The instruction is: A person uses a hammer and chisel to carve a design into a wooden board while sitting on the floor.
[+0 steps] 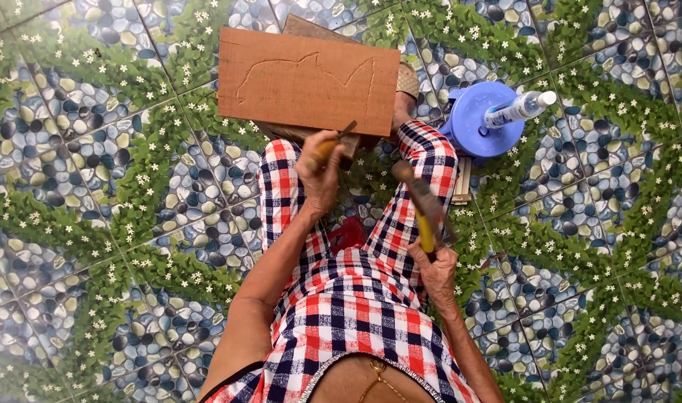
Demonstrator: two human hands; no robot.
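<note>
Wooden board (309,80) lies flat across the person's knees, resting on a second plank underneath, its near edge just ahead of the hands. A shallow outline, a humped animal-like shape, is already cut into its face: one continuous line runs from the lower left, up over the top and down the right side. Inside that line the wood looks smooth and untouched, so by my reading the contour is done and any hollowing or detail within it is left.

Going left to right: the tiled floor (94,186), printed with pebbles, green leaves and small white flowers, fills the left side. Then comes the left hand (320,168), its grip closed around a chisel (333,143) with a pale wooden handle, the dark blade pointing up toward the board's lower edge and just touching or nearly touching it; I cannot tell which. Right of it, the right hand (436,270) is closed on the yellow handle of a hammer (419,198), whose head is raised and blurred, hanging apart from the chisel's butt.

The person sits in red, white and navy checked clothing. Farther right stands a blue plastic stool (475,123) with a clear water bottle (520,108) lying on its seat, well apart from the board
</note>
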